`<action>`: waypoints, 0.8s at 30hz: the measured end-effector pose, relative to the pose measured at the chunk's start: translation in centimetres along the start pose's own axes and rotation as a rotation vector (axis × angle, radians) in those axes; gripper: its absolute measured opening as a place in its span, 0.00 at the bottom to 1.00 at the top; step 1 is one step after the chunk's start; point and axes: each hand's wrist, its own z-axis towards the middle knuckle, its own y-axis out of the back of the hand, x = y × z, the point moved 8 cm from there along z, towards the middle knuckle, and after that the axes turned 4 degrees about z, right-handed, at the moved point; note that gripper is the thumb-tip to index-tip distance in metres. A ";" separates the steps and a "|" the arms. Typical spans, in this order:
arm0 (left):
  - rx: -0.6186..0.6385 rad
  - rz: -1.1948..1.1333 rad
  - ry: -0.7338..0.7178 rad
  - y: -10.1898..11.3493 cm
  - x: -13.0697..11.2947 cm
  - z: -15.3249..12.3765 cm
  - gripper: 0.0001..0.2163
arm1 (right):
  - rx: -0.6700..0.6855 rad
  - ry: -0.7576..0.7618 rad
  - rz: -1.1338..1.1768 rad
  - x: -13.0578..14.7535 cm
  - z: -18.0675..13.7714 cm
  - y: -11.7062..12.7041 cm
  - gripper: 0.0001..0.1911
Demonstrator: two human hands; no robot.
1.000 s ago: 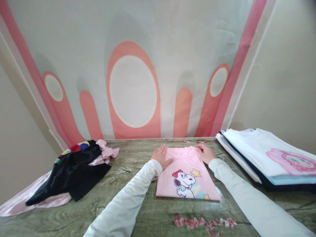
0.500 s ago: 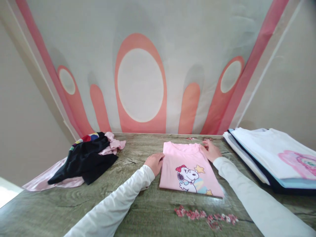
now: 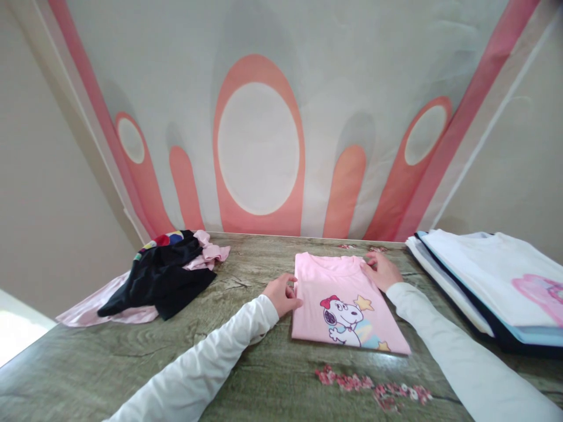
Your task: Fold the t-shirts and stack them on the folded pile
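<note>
**Pink shirt folded flat; folding judged nearly done**

Printed blossom sprays are seen nearest on the wood-grain table. Just beyond, the shirt is laid as a smooth near-rectangle, cartoon dog uppermost. Its left edge is met by the left hand, thumb and fingers parted; its upper right corner is touched by the right hand. Whether it is pinched by either cannot be told. At right, flat garments are neatly stacked; at left, a crumpled black garment and limp pink cloth are left unfolded.
</note>
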 end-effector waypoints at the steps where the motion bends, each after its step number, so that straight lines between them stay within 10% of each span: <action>1: 0.020 -0.012 0.005 -0.1 -0.1 -0.1 0.25 | 0.001 0.003 -0.008 0.0 0.0 -0.1 0.20; 14: 0.172 -0.248 -0.005 -1.0 -2.9 -5.9 0.28 | 0.028 0.020 -0.058 1.8 0.7 1.6 0.14; 24: 0.165 -0.064 0.023 -1.6 -3.2 -8.3 0.24 | 0.476 0.322 -0.048 15.6 3.7 -6.4 0.11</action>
